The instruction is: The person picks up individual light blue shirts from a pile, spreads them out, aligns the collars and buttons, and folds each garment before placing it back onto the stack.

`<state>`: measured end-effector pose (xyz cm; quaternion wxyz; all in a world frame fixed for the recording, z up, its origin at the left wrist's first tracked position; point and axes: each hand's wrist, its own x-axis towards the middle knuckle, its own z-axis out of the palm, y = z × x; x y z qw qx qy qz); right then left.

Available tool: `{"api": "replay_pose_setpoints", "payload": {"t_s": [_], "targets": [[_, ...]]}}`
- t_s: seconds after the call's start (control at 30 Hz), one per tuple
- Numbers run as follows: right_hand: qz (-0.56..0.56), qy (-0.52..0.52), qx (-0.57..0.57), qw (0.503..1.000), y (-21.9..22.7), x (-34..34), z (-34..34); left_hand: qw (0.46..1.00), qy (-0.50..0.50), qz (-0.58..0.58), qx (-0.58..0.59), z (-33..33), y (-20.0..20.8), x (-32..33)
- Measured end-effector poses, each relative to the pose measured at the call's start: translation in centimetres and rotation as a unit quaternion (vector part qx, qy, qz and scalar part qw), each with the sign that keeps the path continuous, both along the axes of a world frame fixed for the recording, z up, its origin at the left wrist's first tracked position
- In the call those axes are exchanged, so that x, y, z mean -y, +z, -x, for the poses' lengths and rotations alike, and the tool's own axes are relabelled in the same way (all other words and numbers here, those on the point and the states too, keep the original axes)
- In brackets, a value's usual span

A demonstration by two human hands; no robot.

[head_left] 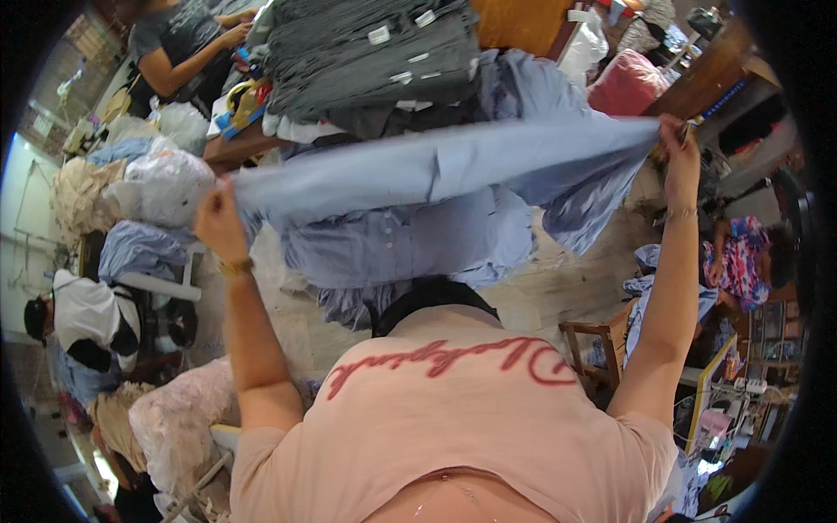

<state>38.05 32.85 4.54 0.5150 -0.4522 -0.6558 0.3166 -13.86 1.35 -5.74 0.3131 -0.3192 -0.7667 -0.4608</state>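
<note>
The left hand (218, 222) and right hand (680, 144) each pinch an end of a light blue shirt (445, 166), stretched taut, its long axis running left to right, rising rightward, above the bench (235, 148) piled with folded grey garments (366, 52).

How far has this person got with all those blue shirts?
Already done, it seems: a tall stack of folded dark grey garments sits on the wooden table. In hand: a light blue shirt, stretched wide between the left hand and right hand. Left: a loose heap of blue shirts lies below it, unfolded.
</note>
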Motion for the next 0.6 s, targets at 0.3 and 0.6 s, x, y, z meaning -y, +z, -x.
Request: {"api": "replay_pose_setpoints", "payload": {"t_s": [0.3, 0.6], "targets": [[-0.194, -0.153, 0.028, 0.969, 12.1, -7.9, -10.1, 0.883, -0.381, -0.226, 0.152, -1.4, 16.7, -18.6], [-0.048, -0.089, -0.023, 0.995, 11.3, -8.3, -25.9, 0.753, -0.51, -0.168, 0.38, -11.3, 14.2, -23.4]]}}
